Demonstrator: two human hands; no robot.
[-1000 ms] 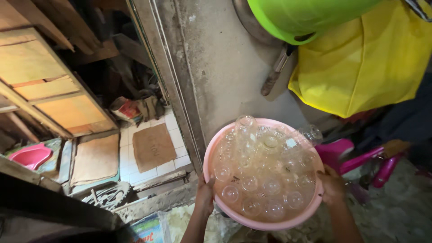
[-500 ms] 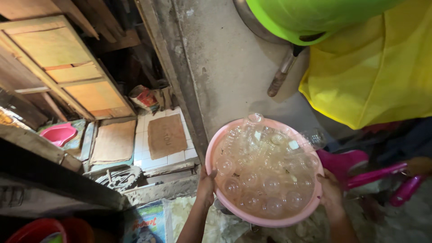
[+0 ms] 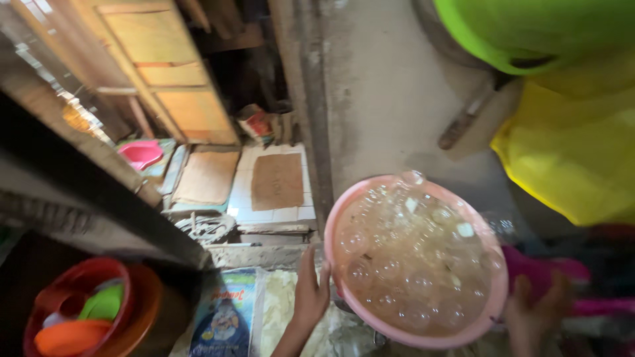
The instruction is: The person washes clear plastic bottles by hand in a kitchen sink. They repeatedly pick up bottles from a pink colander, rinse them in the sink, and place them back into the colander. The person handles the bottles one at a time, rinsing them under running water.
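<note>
I hold a round pink plastic basin (image 3: 345, 210) in front of me, low and right of centre in the head view. It is filled with several small clear plastic cups or bags of pale liquid (image 3: 413, 258). My left hand (image 3: 309, 291) presses against the basin's left rim, fingers up. My right hand (image 3: 536, 311) grips the right rim; it is blurred. The basin tilts slightly toward me.
A grey concrete wall (image 3: 390, 99) rises ahead. A green plastic tub (image 3: 529, 33) and a yellow bag (image 3: 575, 152) hang at upper right. Wooden shelves (image 3: 172, 73) and a tiled floor with mats (image 3: 278, 182) lie left. Red and orange bowls (image 3: 86, 311) sit at lower left.
The view has swung right and down, so the shelves and floor shifted rightward and the red bowls came into sight. The basin stays in both hands, now closer and a bit lower.
</note>
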